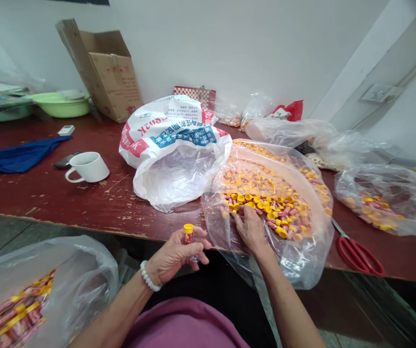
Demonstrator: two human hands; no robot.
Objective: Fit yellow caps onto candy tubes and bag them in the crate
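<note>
My left hand [181, 251] is closed around a small clear plastic tube [188, 236] held upright in front of the table edge. The tube has a yellow top and a red-and-white patterned piece inside; its clear lower end shows below my thumb. My right hand [250, 228] reaches into a large clear plastic bag [291, 261] on the table. Its fingers are slightly apart, with the tips among many yellow-capped red pieces [276, 212]. The fingertips are partly hidden there.
Left of the bag lies an opened white printed sack [179, 164]. A white mug [91, 167], blue cloth [19, 155], green basin [63, 105] and cardboard box [115, 84] stand farther left. Red-handled scissors [360, 255] and a smaller bag [392, 203] lie right. Another bag [84, 261] holds filled tubes low left.
</note>
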